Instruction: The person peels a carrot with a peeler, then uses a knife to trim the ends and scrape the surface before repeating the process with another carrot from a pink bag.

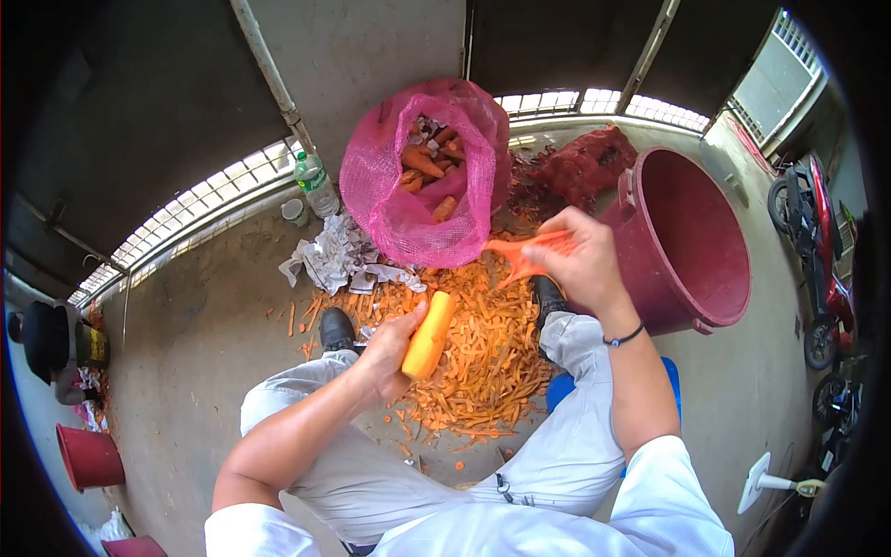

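Note:
My left hand (392, 351) is wrapped round a peeled carrot (429, 336), which tilts up to the right. Higher and to the right, my right hand (580, 255) grips an orange peeler (522, 257), its head apart from the carrot. Below both hands, a heap of carrot peelings (483, 371) covers the floor between my shoes. Beyond it stands an open pink mesh sack (371, 176) with unpeeled carrots (422, 161) inside.
A large dark red tub (636, 251) stands at the right, with a red mesh sack (594, 162) behind it. Crumpled paper (336, 252) and a green-labelled bottle (317, 186) are left of the pink sack. Motorcycles (812, 241) stand far right.

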The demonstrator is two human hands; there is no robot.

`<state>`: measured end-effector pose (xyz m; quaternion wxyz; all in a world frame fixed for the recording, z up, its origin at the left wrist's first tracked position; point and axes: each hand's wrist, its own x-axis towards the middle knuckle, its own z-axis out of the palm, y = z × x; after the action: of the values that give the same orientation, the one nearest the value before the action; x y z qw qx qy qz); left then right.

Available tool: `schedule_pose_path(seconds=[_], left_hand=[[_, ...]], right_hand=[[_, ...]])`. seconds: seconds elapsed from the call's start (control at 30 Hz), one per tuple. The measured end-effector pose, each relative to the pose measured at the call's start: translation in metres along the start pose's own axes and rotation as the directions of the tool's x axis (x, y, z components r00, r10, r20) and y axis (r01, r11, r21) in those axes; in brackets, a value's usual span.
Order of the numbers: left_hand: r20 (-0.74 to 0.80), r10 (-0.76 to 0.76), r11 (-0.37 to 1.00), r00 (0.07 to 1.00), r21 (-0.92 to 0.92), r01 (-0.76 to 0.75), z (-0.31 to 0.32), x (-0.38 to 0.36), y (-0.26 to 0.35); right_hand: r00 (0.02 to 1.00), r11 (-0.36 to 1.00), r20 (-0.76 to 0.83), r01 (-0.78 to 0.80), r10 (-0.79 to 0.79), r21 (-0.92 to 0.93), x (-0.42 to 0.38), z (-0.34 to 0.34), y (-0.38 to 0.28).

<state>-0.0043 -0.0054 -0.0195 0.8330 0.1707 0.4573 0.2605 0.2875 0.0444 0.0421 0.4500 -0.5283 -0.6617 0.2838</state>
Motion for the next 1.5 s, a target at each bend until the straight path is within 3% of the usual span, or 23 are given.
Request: schedule_pose_path(seconds=[0.07, 0.13, 0.17, 0.23, 0.37, 0.43, 0.6, 0.67, 0.8, 0.87, 0.93, 1.0, 1.07, 1.23, 1.33, 1.37, 1.4, 1.47, 1.5], left_hand=[[-0.024, -0.006, 0.999, 1.0, -0.037, 0.005, -0.006, 0.003, 0.0], [0.089, 0.006, 0.998, 0.996, -0.063, -0.001, -0.009, 0.004, 0.0], [0.09, 0.002, 0.998, 0.996, -0.057, 0.003, -0.006, 0.004, -0.001], [-0.01, -0.025, 0.989, 1.0, -0.144, 0.023, 0.01, -0.001, 0.0], [0.025, -0.039, 0.99, 0.999, -0.133, 0.042, 0.003, -0.004, -0.004], [0.071, -0.016, 0.998, 0.997, -0.056, 0.02, 0.001, -0.006, -0.005], [0.095, 0.007, 1.0, 0.995, -0.021, -0.005, 0.009, -0.016, -0.001], [0.056, -0.041, 0.996, 0.998, -0.08, 0.046, 0.005, -0.014, -0.001], [-0.009, -0.014, 0.995, 1.0, -0.103, 0.013, 0.0, -0.008, -0.001], [-0.055, 0.008, 0.998, 0.998, -0.062, -0.011, 0.0, -0.007, 0.002], [-0.039, 0.012, 0.998, 0.999, -0.062, -0.014, -0.001, -0.006, 0.002], [-0.019, 0.006, 0.998, 1.0, -0.057, -0.007, 0.006, -0.007, 0.003], [-0.106, -0.019, 0.993, 0.994, -0.119, 0.007, 0.02, -0.011, 0.004], [0.034, -0.015, 0.997, 0.999, -0.076, 0.017, 0.012, -0.012, 0.001], [0.06, 0.009, 0.999, 0.998, -0.038, -0.007, 0.011, -0.014, 0.0], [0.064, 0.03, 0.999, 0.998, 0.009, -0.031, 0.011, -0.015, -0.001], [0.066, 0.032, 0.999, 0.997, 0.009, -0.032, 0.011, -0.015, -0.002], [0.081, 0.025, 0.999, 0.996, 0.034, -0.028, 0.007, -0.014, -0.003], [0.083, 0.03, 0.999, 0.996, 0.031, -0.033, 0.005, -0.011, -0.002]], right_hand=[[0.977, 0.998, 0.208, 0.028, -0.041, 0.061, -0.014, 0.016, -0.019], [0.934, 0.99, 0.356, -0.026, -0.024, 0.135, -0.026, 0.033, -0.031], [0.936, 0.99, 0.35, -0.029, -0.021, 0.137, -0.029, 0.038, -0.036], [0.9, 0.974, 0.383, 0.158, -0.209, 0.16, -0.032, 0.045, -0.044], [0.896, 0.963, 0.359, 0.214, -0.26, 0.163, -0.033, 0.049, -0.04], [0.899, 0.957, 0.328, 0.275, -0.29, 0.093, -0.03, 0.045, -0.041], [0.945, 0.966, 0.223, 0.254, -0.238, -0.046, -0.013, 0.021, -0.031], [0.934, 0.87, 0.073, 0.352, -0.349, -0.344, -0.006, 0.011, -0.025], [0.942, 0.811, -0.04, 0.264, -0.333, -0.522, 0.001, -0.002, -0.008], [0.998, 0.993, 0.019, 0.067, -0.065, -0.095, -0.006, 0.006, -0.009], [0.982, 0.988, 0.187, -0.02, -0.009, 0.152, -0.016, 0.021, -0.024], [0.922, 0.962, 0.385, -0.13, 0.028, 0.24, -0.026, 0.032, -0.036], [0.902, 0.99, 0.422, 0.041, -0.094, 0.134, -0.031, 0.041, -0.042], [0.906, 0.968, 0.342, 0.246, -0.249, 0.052, -0.028, 0.04, -0.044], [0.942, 0.979, 0.276, 0.203, -0.189, -0.023, -0.017, 0.031, -0.033], [0.961, 0.974, 0.21, 0.204, -0.18, -0.1, -0.013, 0.022, -0.032], [0.949, 0.91, 0.134, 0.312, -0.285, -0.272, -0.007, 0.015, -0.03], [0.987, 0.959, 0.017, 0.16, -0.161, -0.235, -0.001, 0.003, -0.016], [0.981, 0.942, -0.01, 0.182, -0.193, -0.28, 0.0, -0.001, -0.018]])
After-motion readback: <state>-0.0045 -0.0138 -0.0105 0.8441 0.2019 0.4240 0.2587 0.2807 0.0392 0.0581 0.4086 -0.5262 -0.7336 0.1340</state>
